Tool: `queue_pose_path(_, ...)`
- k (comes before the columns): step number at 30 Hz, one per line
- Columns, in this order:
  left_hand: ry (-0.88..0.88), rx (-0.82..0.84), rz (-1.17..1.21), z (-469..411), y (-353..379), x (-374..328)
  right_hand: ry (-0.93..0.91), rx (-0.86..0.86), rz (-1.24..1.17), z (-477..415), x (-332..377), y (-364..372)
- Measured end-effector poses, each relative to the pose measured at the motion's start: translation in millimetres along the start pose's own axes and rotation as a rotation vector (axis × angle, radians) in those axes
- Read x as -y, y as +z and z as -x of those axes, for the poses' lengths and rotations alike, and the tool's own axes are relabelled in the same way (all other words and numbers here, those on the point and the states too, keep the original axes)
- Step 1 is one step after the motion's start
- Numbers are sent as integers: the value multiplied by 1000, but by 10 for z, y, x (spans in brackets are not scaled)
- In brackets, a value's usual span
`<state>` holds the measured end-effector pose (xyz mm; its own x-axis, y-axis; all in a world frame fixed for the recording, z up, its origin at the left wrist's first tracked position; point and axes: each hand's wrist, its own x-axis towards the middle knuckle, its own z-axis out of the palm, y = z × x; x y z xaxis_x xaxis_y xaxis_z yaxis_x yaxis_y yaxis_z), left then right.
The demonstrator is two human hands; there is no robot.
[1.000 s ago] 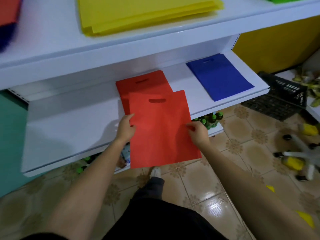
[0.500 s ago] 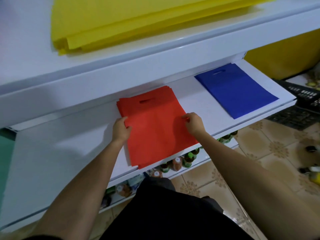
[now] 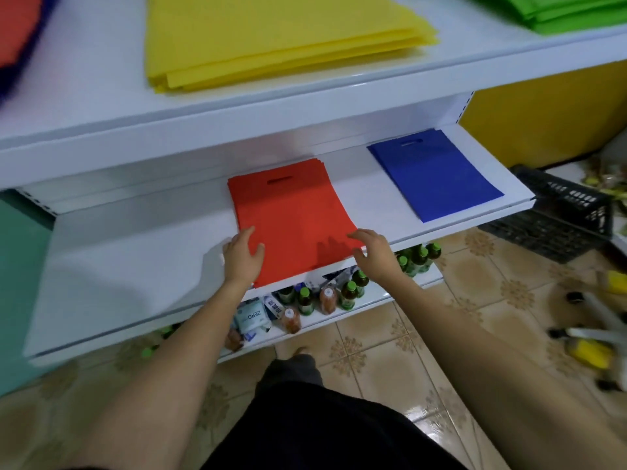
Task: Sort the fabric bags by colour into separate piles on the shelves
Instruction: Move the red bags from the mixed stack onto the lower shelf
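A pile of red fabric bags (image 3: 291,215) lies flat on the white middle shelf (image 3: 135,266), its near end overhanging the shelf's front edge. My left hand (image 3: 242,254) rests with spread fingers on the pile's near left corner. My right hand (image 3: 371,251) hovers open at the near right corner, fingers relaxed. A blue bag pile (image 3: 434,174) lies to the right on the same shelf. On the top shelf sit a yellow pile (image 3: 278,39), a green pile (image 3: 559,11) at right, and mixed red and blue bags (image 3: 17,35) at far left.
Bottles and packets (image 3: 322,296) stand on the lowest shelf under the red pile. A black plastic crate (image 3: 556,215) lies on the tiled floor at right, with scattered bottles (image 3: 590,334) beyond it. A yellow wall (image 3: 543,120) is behind the shelf's right end.
The red bag held in both hands was carried onto the red pile and laid down. Both hands have released it and slid back to its near corners.
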<state>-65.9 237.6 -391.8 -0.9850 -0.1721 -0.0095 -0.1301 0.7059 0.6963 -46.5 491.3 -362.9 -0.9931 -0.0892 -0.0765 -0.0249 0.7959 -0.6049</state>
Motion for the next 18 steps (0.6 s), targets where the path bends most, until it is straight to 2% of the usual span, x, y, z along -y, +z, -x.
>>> queue_pose_path(6, -42, 44, 82, 968, -7, -40, -123, 128, 9, 797, 69, 27)
queue_pose_path(12, -77, -136, 129, 1562, -552, -13, -305, 235, 21, 1261, 406, 276)
queue_pose_path(18, -73, -399, 118, 1847, -1504, 105, -530, 321, -29, 1403, 1281, 451)
